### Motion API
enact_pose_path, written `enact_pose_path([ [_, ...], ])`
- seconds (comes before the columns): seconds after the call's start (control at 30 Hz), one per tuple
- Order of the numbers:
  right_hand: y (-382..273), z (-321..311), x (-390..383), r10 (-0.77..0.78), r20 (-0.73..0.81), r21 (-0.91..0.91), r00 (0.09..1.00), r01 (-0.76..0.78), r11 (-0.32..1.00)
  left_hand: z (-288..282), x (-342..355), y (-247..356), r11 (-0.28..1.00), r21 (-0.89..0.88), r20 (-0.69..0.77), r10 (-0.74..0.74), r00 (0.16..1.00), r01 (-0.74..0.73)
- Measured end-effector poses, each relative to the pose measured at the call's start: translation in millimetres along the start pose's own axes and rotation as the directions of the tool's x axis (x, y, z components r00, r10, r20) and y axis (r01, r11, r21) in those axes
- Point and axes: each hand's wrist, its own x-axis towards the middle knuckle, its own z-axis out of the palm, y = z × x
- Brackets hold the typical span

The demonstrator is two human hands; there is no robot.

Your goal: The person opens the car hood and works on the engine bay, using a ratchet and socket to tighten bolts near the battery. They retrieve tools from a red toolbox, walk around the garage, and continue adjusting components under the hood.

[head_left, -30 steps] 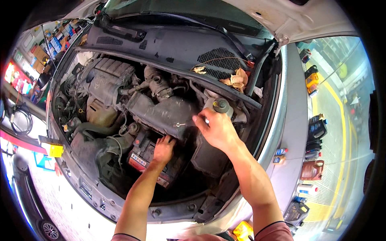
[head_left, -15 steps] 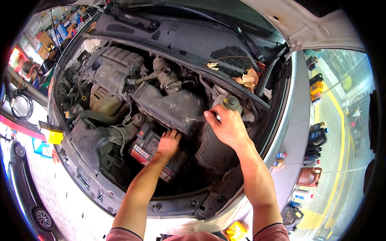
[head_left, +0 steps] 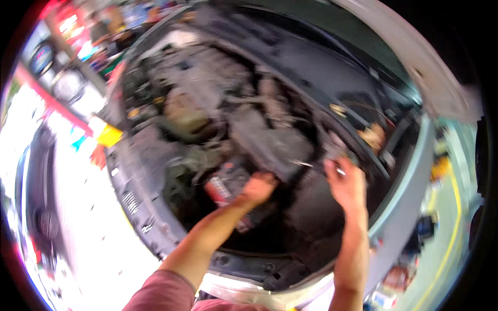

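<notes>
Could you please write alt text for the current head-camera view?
A left hand is over a battery in an open car engine bay; the right hand holds a small shiny object, too blurred to identify. Brown leaves lie near the bay's back edge.

Left: brightly lit, pale floor point(head_left: 85, 217). Right: greenish floor point(head_left: 437, 256) with yellow line point(head_left: 459, 210). Far left: blurred, multicoloured clutter point(head_left: 132, 18).

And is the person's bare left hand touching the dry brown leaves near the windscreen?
No, the left hand reaches over the black, red-labelled battery, well away from the leaves.
</notes>
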Motion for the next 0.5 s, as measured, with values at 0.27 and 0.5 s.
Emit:
enact_pose_path([
  [0.27, -2, 1, -1, -0.053, 0.001, -0.017, 0.999, 0.053, 0.998, -20, -7, 8, 0.997, -0.080, -0.007, -0.020, 1.000, 0.019],
  [0.5, 5, 3, 3, -0.043, -0.017, -0.043, 0.999, 0.042, 0.998, -3, -1, 11, 0.994, -0.084, -0.078, -0.081, 0.994, 0.074],
])
